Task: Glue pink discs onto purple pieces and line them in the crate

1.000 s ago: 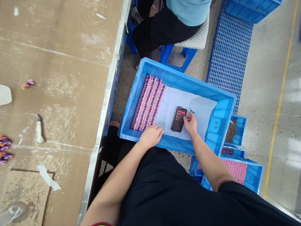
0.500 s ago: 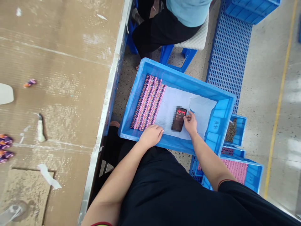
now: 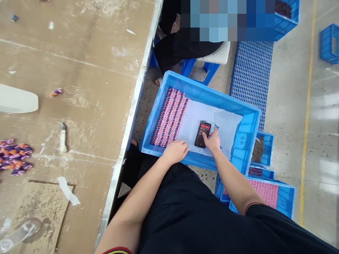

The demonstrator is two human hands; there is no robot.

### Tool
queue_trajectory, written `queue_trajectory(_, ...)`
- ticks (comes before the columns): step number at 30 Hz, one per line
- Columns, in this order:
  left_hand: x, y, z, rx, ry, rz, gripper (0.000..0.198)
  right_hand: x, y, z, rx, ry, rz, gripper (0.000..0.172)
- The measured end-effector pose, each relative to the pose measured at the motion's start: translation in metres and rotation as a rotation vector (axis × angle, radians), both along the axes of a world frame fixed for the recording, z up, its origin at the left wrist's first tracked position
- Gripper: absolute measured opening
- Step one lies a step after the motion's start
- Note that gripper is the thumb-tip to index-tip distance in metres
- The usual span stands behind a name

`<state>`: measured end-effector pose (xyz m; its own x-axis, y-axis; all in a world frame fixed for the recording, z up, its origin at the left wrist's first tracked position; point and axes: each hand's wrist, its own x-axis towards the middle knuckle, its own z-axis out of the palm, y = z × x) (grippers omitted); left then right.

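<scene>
A blue plastic crate (image 3: 241, 148) rests at my lap. At its left end stand tight rows of small pink, purple and orange twisted pieces (image 3: 169, 118), and white paper (image 3: 227, 123) lines the rest. On the paper lies a black phone (image 3: 200, 139), its screen lit with red parts near the top. The thumb of my right hand (image 3: 213, 143) is on the screen; its other fingers stretch out beside the phone's right edge. My left hand (image 3: 174, 151) lies over the crate's near rim, beside the rows, fingers extended inward and holding nothing.
Left is a cardboard-covered worktable (image 3: 87, 141) with a metal edge, a small white tube (image 3: 63, 139), loose twisted pieces (image 3: 16, 155) and a clear bottle (image 3: 19, 234). A seated person (image 3: 185, 46) is beyond the crate. More blue crates (image 3: 286, 197) stand at right.
My right thumb has moved left from the phone's edge onto its screen. My left hand stays over the rim. The view has shifted, showing more of the table.
</scene>
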<state>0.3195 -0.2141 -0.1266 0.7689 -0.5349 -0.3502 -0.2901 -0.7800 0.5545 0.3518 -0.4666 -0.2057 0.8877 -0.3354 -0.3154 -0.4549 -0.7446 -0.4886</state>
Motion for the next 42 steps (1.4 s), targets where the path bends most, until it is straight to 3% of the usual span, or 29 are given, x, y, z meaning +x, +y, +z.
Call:
queue_trajectory(5,0.006,-0.005,-0.004,0.053,0.101,-0.036,0.041,-0.006,0.014,0.003,-0.056,0.042,0.004,0.114)
queue_trajectory(9,0.009,-0.006,-0.006,0.085,0.166,-0.043,0.041,-0.009,0.03,0.002,-0.093,0.051,-0.03,0.128)
queue_trajectory(21,0.008,-0.005,-0.01,0.064,0.203,-0.026,0.042,-0.006,0.05,0.011,-0.137,0.097,-0.169,0.129)
queue_trajectory(26,0.007,-0.004,-0.01,0.007,0.139,0.016,0.037,-0.008,0.048,0.011,-0.13,0.114,-0.133,0.125)
queue_trajectory(30,-0.001,0.002,0.002,-0.1,0.018,0.085,0.034,-0.014,0.043,0.016,-0.114,0.044,-0.088,0.119)
queue_trajectory(35,-0.05,0.027,0.023,-0.232,-0.147,0.22,0.033,-0.006,0.06,0.03,-0.162,-0.06,0.08,0.094)
queue_trajectory(39,-0.13,0.06,0.037,-0.428,-0.452,0.519,0.026,0.028,0.102,0.055,-0.02,-0.323,0.39,0.064)
queue_trajectory(42,-0.203,0.078,0.051,-0.412,-0.604,0.796,0.02,0.059,0.152,0.088,0.145,-0.605,0.569,0.048)
